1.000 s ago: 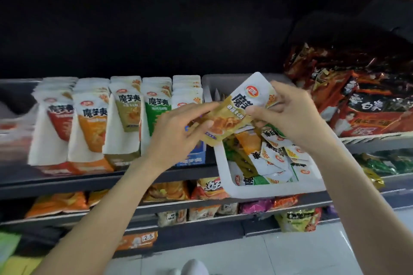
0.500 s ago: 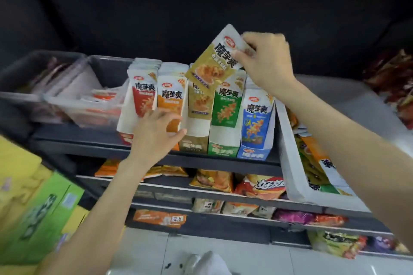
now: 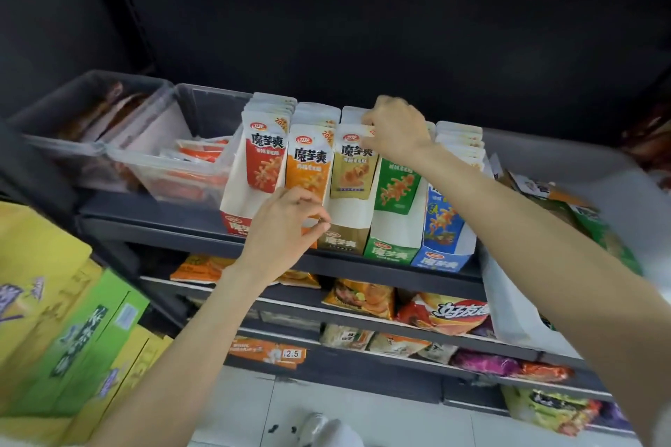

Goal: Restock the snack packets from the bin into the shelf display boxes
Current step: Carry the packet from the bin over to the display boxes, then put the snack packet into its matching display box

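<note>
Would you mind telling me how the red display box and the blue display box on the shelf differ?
The red display box stands leftmost in the row; the blue display box stands rightmost, beside the white bin. The red one's front packet shows fully; the right forearm crosses the blue one's. Both are white-sided, tilted back and full of upright packets.

Both forearms are bare, no sleeves, no watch or rings on the left hand [image 3: 281,225] or right hand [image 3: 395,129]; a white shoe [image 3: 328,430] peeks below.
</note>
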